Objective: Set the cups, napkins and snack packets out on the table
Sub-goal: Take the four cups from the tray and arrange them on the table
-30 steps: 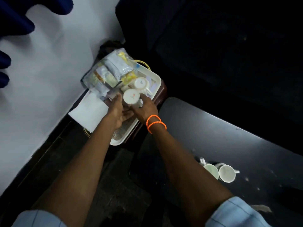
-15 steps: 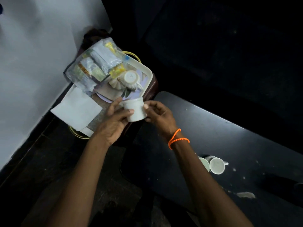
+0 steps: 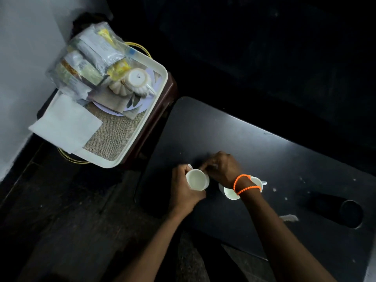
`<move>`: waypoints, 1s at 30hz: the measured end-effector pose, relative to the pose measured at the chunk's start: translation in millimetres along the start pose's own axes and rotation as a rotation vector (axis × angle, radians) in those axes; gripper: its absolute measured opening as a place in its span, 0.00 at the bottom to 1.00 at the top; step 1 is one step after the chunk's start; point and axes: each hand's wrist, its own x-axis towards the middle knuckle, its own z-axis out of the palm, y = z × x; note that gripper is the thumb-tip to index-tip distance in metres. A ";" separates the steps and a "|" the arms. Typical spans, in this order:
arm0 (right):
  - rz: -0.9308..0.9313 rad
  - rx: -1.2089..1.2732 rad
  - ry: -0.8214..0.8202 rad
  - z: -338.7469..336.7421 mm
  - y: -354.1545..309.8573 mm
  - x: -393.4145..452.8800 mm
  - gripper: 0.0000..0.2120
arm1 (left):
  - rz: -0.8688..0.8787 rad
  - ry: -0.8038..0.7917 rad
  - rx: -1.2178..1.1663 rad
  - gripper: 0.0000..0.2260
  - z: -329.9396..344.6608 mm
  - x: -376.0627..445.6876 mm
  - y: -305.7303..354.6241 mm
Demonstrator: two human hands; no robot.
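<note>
A white cup (image 3: 197, 179) stands mouth-up over the dark table (image 3: 264, 151), held in my left hand (image 3: 184, 188) around its side. My right hand (image 3: 222, 168), with orange bead bracelets, touches the cup's far rim with its fingers. Two more white cups (image 3: 231, 192) stand on the table just right of it, partly hidden by my right wrist. On the cream tray (image 3: 160, 86) at the upper left lie a clear bag of snack packets (image 3: 87, 58), an upturned cup (image 3: 137, 78) and white napkins (image 3: 65, 125).
The tray rests on a small dark-red stool (image 3: 162, 104) against a white wall (image 3: 22, 58). A round hole (image 3: 351, 213) is cut in the table at the right. White specks and a paper scrap (image 3: 289, 217) lie on the table.
Both hands lifted a cup off the tray, turned it mouth-up and carried it right and down to the table beside the two cups. The view followed.
</note>
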 end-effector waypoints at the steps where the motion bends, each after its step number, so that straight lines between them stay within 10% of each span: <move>1: -0.039 -0.117 -0.015 3.4 4.2 -1.9 0.09 | 0.013 0.012 0.034 0.33 10.4 -8.2 -4.8; 12: -0.060 -0.376 -0.063 27.7 41.2 -26.3 0.13 | -0.002 0.162 0.272 0.32 73.8 -44.6 -12.9; 30: -0.078 -0.046 0.239 10.3 47.6 -26.7 0.18 | -0.004 0.195 0.373 0.45 92.8 -64.2 -6.4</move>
